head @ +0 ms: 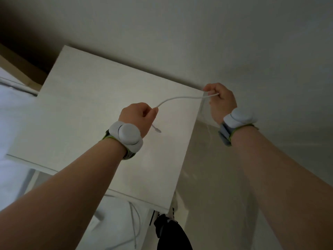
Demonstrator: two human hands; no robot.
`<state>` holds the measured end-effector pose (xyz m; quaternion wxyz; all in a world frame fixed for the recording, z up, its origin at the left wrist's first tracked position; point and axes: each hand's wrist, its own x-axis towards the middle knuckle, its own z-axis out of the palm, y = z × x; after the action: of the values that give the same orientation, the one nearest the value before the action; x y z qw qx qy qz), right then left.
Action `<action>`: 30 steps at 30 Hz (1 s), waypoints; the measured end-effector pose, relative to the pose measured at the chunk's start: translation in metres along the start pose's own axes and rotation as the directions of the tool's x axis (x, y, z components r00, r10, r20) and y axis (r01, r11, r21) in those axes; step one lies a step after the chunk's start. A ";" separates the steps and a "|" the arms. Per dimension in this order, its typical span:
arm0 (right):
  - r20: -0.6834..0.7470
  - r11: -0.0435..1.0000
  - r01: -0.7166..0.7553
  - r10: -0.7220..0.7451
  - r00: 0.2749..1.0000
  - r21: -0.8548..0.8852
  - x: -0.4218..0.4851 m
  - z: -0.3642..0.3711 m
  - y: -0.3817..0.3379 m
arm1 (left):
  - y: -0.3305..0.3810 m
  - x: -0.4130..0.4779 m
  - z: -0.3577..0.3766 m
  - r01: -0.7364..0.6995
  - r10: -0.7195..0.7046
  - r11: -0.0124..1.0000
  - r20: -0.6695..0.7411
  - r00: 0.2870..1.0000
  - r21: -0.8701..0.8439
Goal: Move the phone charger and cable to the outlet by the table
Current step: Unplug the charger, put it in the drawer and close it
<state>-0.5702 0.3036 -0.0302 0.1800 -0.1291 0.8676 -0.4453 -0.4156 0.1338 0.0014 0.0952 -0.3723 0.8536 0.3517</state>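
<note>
Wall: a plain pale painted wall (252, 42) is filling the upper and right side, with the table's far edge running along it.
Table: a white rectangular table top (86, 109) is lying under both arms, nothing resting on its bare surface.
Floor area: beneath the table's near edge, another thin white cord (134, 226) is trailing down beside something dark that I cannot make out.
Wrists: each forearm is wearing a rounded white wrist device (128, 136) on a grey and green strap.
Left hand: the left hand (137, 117) is clenching into a fist over the table, pinching the thin white charging cable (180, 99) near its end.
Right hand: the right hand (220, 101) is gripping the same cable at the table's far right corner, close to the wall.
Cable: it is hanging in a shallow arc between the two fists, above the table top.
Connector: the small white plug tip (158, 130) is dangling just below the left hand.
Charger: I cannot tell where it is.
</note>
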 end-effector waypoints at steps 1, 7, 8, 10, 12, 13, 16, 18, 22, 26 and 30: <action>0.020 1.000 0.011 -0.011 1.000 0.005 0.004 0.006 -0.001 | -0.003 0.003 -0.001 0.013 -0.013 1.000 -0.005 1.000 -0.003; 0.071 0.997 0.055 -0.052 0.996 -0.053 0.021 0.027 0.001 | -0.026 0.010 -0.002 0.057 -0.057 0.998 0.009 0.998 -0.012; 0.098 0.996 0.050 -0.043 0.994 -0.068 0.023 0.029 0.002 | -0.029 0.011 -0.002 0.064 -0.064 0.998 0.004 0.998 -0.014; 0.158 0.994 0.055 -0.039 0.987 -0.098 0.024 0.037 -0.001 | -0.037 0.013 -0.004 0.108 -0.109 0.994 -0.021 0.994 -0.020; 0.188 0.984 0.094 -0.065 0.980 -0.153 0.023 0.048 -0.006 | -0.046 0.013 -0.006 0.167 -0.166 0.986 -0.055 0.985 0.012; 0.204 0.973 0.125 -0.085 0.975 -0.194 0.022 0.055 -0.009 | -0.051 0.012 -0.006 0.175 -0.170 0.982 -0.080 0.982 0.068; 0.298 0.926 0.209 -0.113 0.948 -0.315 0.016 0.075 -0.018 | -0.052 0.008 -0.004 0.064 -0.051 0.978 -0.068 0.996 0.200; 0.361 0.901 0.244 -0.108 0.926 -0.358 0.009 0.092 -0.027 | -0.044 0.006 -0.002 -0.036 0.036 0.999 0.021 0.999 0.034; 0.422 0.876 0.332 -0.169 0.891 -0.351 -0.008 0.112 -0.040 | -0.027 0.010 0.003 -0.039 0.043 0.996 0.047 0.998 -0.084; 0.324 0.881 0.184 -0.037 0.945 -0.436 -0.006 0.103 -0.036 | -0.032 0.014 -0.002 -0.041 0.003 0.976 -0.174 0.985 -0.213; 0.218 0.771 0.052 0.114 0.969 -0.634 0.010 0.079 -0.016 | -0.045 0.020 -0.011 -0.002 -0.104 0.939 -0.291 0.951 -0.343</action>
<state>-0.5443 0.2334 -0.0611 0.2384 -0.2215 0.9399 -0.1036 -0.3971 0.0939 -0.0229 -0.0938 -0.4551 0.7745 0.4292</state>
